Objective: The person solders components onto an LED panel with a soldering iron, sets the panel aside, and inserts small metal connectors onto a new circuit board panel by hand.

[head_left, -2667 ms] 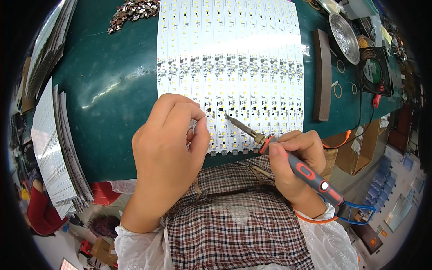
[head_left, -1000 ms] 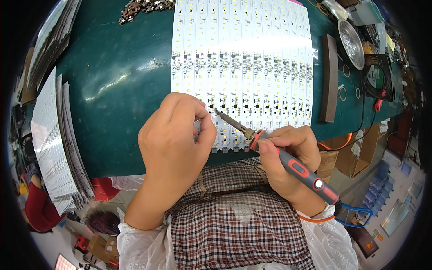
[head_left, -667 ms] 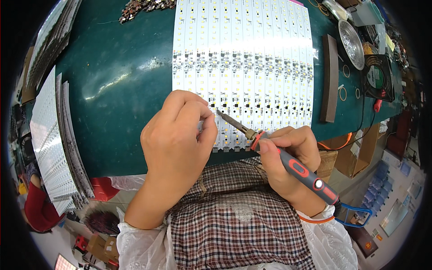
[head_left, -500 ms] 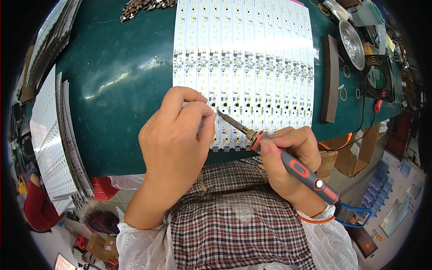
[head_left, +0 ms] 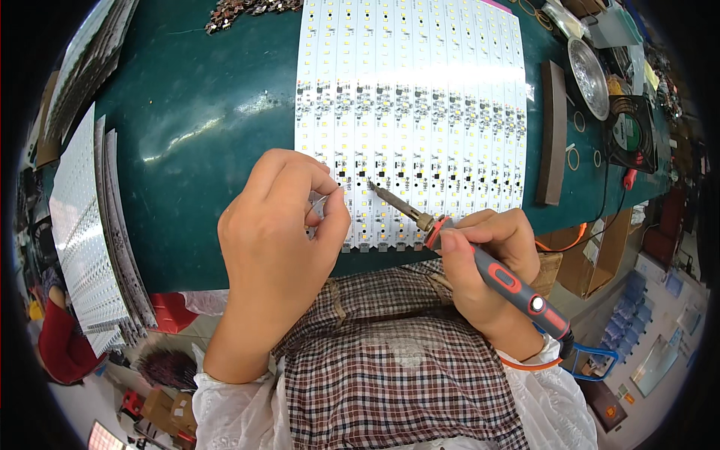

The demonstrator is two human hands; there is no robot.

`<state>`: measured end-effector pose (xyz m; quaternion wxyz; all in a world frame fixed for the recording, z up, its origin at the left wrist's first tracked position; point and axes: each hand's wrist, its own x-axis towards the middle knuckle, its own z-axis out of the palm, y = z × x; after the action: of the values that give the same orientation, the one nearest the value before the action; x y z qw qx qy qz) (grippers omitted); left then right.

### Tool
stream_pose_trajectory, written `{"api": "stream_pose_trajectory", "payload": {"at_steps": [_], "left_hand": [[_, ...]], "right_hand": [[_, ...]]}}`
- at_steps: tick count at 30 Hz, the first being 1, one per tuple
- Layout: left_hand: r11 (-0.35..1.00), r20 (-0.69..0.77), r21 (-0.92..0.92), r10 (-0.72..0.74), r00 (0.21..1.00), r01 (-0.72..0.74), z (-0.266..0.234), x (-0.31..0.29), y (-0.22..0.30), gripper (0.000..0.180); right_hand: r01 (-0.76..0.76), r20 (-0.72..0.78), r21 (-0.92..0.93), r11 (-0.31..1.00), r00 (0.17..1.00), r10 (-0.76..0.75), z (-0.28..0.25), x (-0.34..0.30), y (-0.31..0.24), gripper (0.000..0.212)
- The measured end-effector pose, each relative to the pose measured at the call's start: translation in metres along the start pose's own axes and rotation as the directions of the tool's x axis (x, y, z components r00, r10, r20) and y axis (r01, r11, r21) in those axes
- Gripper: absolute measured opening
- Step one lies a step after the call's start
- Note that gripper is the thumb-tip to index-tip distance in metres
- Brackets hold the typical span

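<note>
- On the green table [head_left: 187,217], in front of the person, the white LED strip boards [head_left: 412,135] lie side by side, with their long edges running away from the body.
- Along the near edge of these boards there are small grey connectors [head_left: 364,247]; yellowish LEDs and rows of black chips are on the white surface.
- The left hand [head_left: 281,214] is over the left near part of the boards. Its thumb and forefinger are together at the tips; if some thin thing is between them, I cannot tell.
- The right hand [head_left: 481,300] is closed around the grey and red handle of a soldering iron [head_left: 507,280], at the right near corner of the boards.
- The iron is tilted, and its metal tip points up and to the left, just beside a black chip. Whether it touches the board, I cannot tell.
- An orange cable [head_left: 529,367] passes below the right wrist.
- To the right of the boards lies a brown bar [head_left: 552,135]; beyond it are a metal bowl [head_left: 600,111] and a black fan [head_left: 628,135].
- At the far left of the table there is a stack of similar boards [head_left: 86,240].
- Near the top edge of the view lies a pile of small parts [head_left: 244,11].
</note>
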<state>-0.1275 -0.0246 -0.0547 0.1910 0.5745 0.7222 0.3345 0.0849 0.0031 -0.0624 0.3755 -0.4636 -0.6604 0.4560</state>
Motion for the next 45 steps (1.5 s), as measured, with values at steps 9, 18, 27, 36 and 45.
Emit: {"api": "stream_pose_trajectory", "payload": {"at_steps": [9, 18, 27, 36, 45], "left_hand": [[0.998, -0.027, 0.003, 0.065, 0.998, -0.065, 0.003, -0.001, -0.008, 0.014], [0.996, -0.039, 0.030, 0.086, 0.996, -0.085, 0.009, -0.001, -0.006, 0.015], [0.994, -0.062, 0.023, 0.110, 0.992, -0.109, 0.018, -0.001, -0.004, 0.017], [0.992, -0.052, 0.045, 0.116, 0.992, -0.114, 0.019, -0.001, -0.004, 0.017], [0.998, -0.037, 0.028, 0.055, 0.998, -0.054, 0.004, -0.002, -0.008, 0.014]], "right_hand": [[0.052, 0.021, 0.044, 0.998, 0.998, -0.053, -0.001, 0.002, -0.002, 0.027], [0.051, 0.008, 0.014, 0.999, 0.999, -0.051, 0.001, 0.002, -0.003, 0.026], [0.042, 0.006, 0.049, 0.998, 0.999, -0.042, 0.001, 0.002, -0.002, 0.026], [0.051, 0.020, 0.049, 0.998, 0.998, -0.052, 0.001, 0.002, -0.003, 0.026], [0.085, 0.052, 0.078, 0.993, 0.995, -0.089, 0.002, 0.004, -0.005, 0.027]]}}
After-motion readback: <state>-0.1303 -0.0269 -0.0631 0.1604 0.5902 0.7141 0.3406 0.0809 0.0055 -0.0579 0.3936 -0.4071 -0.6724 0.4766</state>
